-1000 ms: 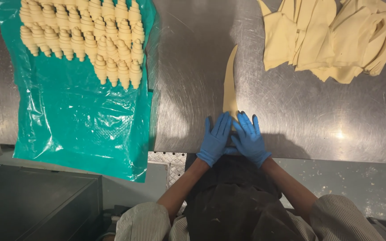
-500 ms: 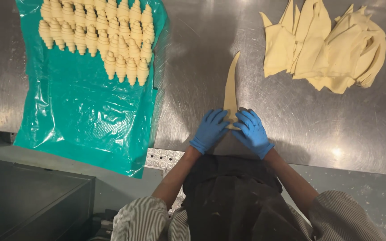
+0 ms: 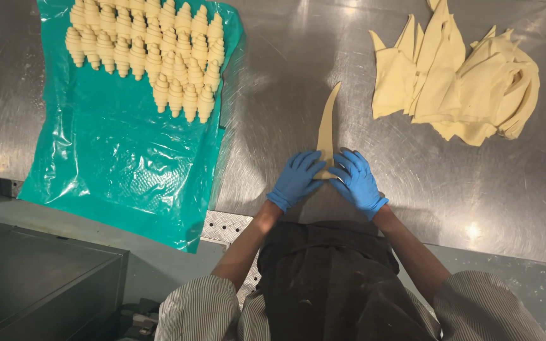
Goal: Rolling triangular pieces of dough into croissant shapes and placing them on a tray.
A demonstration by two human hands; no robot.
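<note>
Head view, looking down: both hands, in blue gloves, are resting side by side on the steel counter just ahead of the person's dark apron. Left hand and right hand are lying flat with fingers spread, pressing down on the wide near end of a long dough triangle; neither is pinching or closing around it. This near end is sitting between and partly under the fingertips, where it appears to be starting to curl, though the gloves are hiding the detail. From there the strip is running straight away from the hands, its long axis pointing forward and its narrow tip curving slightly to the right. Both hands are equally near the dough, one on each side of its axis.

Far forward and to the left of the left hand, rows of rolled croissants are lying on a green plastic sheet. Forward and to the right of the right hand, well apart from it, a loose pile of cut dough triangles is waiting.

Compared with the frame half a second earlier, the hands are sitting at the same end of the strip, which is showing much the same free length; the framing is shifting only slightly.
</note>
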